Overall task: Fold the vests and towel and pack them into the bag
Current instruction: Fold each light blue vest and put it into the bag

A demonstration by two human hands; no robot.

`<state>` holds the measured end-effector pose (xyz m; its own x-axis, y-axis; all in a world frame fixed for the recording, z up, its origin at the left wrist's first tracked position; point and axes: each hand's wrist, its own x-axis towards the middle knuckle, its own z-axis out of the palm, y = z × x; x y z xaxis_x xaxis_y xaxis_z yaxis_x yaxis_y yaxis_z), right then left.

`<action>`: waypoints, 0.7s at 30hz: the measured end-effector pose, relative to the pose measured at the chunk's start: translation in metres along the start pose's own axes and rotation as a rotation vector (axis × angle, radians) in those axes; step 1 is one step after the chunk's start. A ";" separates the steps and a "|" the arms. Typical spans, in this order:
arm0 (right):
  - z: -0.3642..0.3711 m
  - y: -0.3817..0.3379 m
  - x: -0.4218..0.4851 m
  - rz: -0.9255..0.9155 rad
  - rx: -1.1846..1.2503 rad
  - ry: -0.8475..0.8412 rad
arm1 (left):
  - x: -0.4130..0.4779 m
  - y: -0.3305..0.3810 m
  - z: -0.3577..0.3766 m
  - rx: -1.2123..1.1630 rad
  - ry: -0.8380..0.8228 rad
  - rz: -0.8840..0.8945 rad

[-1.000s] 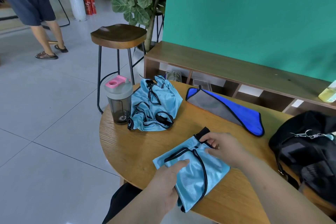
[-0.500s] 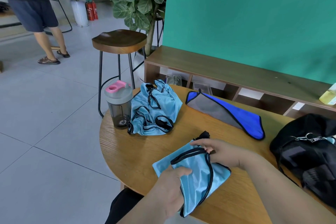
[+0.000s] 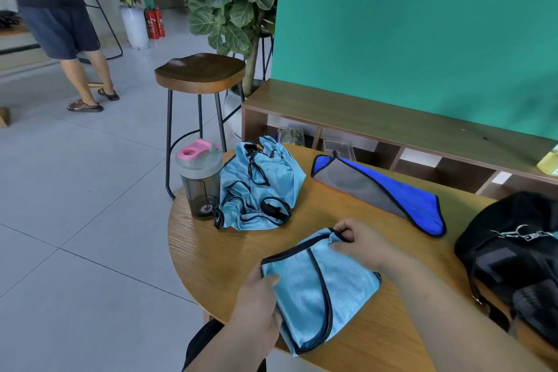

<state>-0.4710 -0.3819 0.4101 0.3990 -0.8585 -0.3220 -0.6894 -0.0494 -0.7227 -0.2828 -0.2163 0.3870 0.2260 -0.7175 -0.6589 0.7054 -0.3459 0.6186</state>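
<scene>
A light blue vest with black trim (image 3: 317, 290) lies folded on the round wooden table (image 3: 211, 254) near its front edge. My left hand (image 3: 256, 308) grips its near left edge, thumb on top. My right hand (image 3: 359, 243) pinches its far corner. A second light blue vest (image 3: 259, 190) lies crumpled at the table's back left. A blue and grey towel (image 3: 380, 190) lies folded further right. The black bag (image 3: 513, 260) sits at the table's right edge.
A shaker bottle with a pink lid (image 3: 199, 178) stands left of the crumpled vest. Behind the table are a wooden stool (image 3: 200, 72), a low wooden shelf (image 3: 392, 130) and a green wall. A person (image 3: 60, 24) stands on the tiled floor at far left.
Both hands have folded the vest over and drawn it into a tighter packet. The right hand has tucked in the black strap that stuck out at the far corner.
</scene>
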 end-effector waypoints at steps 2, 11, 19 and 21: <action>0.012 0.006 0.006 0.028 -0.041 0.079 | 0.002 -0.003 0.001 0.087 0.069 0.030; 0.028 0.003 0.004 0.082 -0.291 0.243 | -0.005 -0.015 -0.004 0.468 0.187 0.396; 0.044 0.004 0.000 0.056 -0.569 0.345 | -0.001 -0.068 -0.022 1.665 -0.076 1.072; 0.048 0.005 -0.005 0.057 -0.617 0.383 | 0.010 -0.079 -0.028 1.795 -0.110 1.042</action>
<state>-0.4477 -0.3539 0.3785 0.1906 -0.9812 -0.0301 -0.9632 -0.1810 -0.1987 -0.3180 -0.1792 0.3196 -0.0614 -0.9915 0.1144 -0.9349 0.0973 0.3412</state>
